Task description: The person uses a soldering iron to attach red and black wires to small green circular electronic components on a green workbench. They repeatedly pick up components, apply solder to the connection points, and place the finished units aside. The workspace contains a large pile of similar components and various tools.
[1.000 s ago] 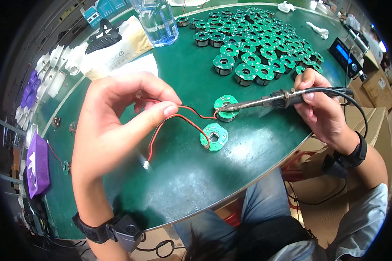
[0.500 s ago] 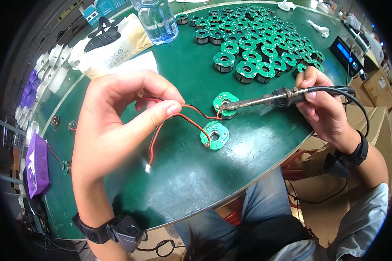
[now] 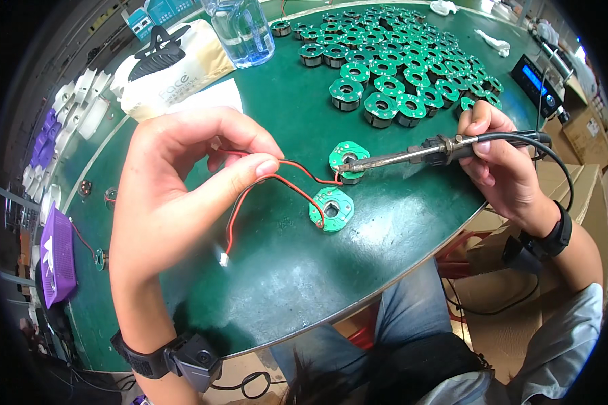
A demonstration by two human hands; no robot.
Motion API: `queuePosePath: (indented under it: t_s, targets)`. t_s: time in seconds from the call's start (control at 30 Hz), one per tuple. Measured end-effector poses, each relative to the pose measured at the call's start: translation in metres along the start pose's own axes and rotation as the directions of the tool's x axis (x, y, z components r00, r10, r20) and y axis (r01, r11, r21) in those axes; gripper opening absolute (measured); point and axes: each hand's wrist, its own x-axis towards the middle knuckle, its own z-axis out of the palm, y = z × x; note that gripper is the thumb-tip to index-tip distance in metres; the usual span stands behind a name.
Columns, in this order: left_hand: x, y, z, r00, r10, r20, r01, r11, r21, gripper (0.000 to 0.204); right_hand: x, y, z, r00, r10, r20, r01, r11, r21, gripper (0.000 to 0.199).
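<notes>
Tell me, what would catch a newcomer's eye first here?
Probably the crowd of ring-shaped green circuit boards across the far side of the green table. Nearer, the right hand holds a soldering iron, its tip at a separate board, while the left hand pinches red and black wires. A purple basket stands out far left.

The green table carries a clear bottle — right of it, many green-topped rings; left of it, a pale soft pack; on its near side, well apart, two wired rings.
</notes>
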Motion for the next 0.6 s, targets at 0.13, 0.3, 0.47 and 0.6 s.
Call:
queuePosePath:
  t_s: [0.13,0.3,0.47,0.6]
  targets:
    - [0.0003,-0.0004,0.0005,1.0,0.009,-0.006,-0.009,1.0,0.007,0.003,0.0003,0.0002,-0.0008,1.0,-0.008,0.011,0.008,1.0,-0.003,0.01]
    - [0.0009,-0.0004,0.0008,1.0,-0.001,0.0,0.001,1.0,0.011,0.003,0.0001,-0.0001,-0.0016,1.0,-0.002,0.015,0.002,1.0,-0.005,0.01]
    - [-0.0005,0.0009,0.0001,1.0,0.002,0.002,-0.002,1.0,0.009,0.003,0.0004,0.0003,-0.0008,1.0,0.003,0.012,-0.003,1.0,-0.009,0.011]
    - [0.0003,0.0007,0.0019,1.0,-0.002,-0.001,0.002,1.0,-0.028,0.003,-0.0004,-0.0007,-0.0005,1.0,0.008,-0.001,-0.009,1.0,-0.012,0.011]
